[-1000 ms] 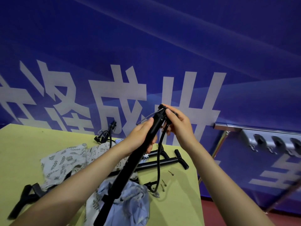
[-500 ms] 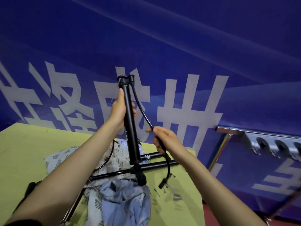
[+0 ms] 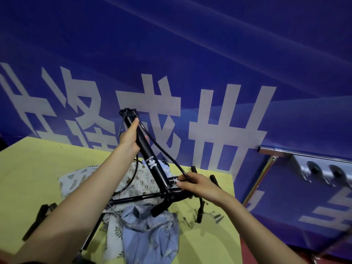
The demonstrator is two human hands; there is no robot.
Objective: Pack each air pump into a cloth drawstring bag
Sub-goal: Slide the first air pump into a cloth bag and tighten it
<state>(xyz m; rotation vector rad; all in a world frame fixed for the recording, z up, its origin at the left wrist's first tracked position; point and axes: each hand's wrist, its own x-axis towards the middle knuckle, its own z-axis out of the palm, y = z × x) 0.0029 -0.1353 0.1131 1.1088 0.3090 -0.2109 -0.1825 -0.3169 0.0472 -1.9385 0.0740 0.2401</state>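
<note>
My left hand (image 3: 130,137) grips the upper part of a black air pump (image 3: 150,161), held tilted above the yellow-green table (image 3: 34,164) with its handle end down. The pump's thin black hose (image 3: 163,153) arcs from its top down to my right hand (image 3: 198,184), which pinches the hose near the pump's lower end. Below lie several cloth drawstring bags: a leaf-print one (image 3: 80,178) and a light blue one (image 3: 150,237). Another black pump (image 3: 141,197) lies flat across the bags.
A further pump handle (image 3: 38,218) lies at the table's left. Small needle adapters (image 3: 190,220) are scattered near the right table edge. A blue banner wall with white characters stands behind. A metal rack (image 3: 304,164) is at the right, past the table.
The pump has tilted, its top leaning left and lower. My right hand slid down the hose to the pump's lower end.
</note>
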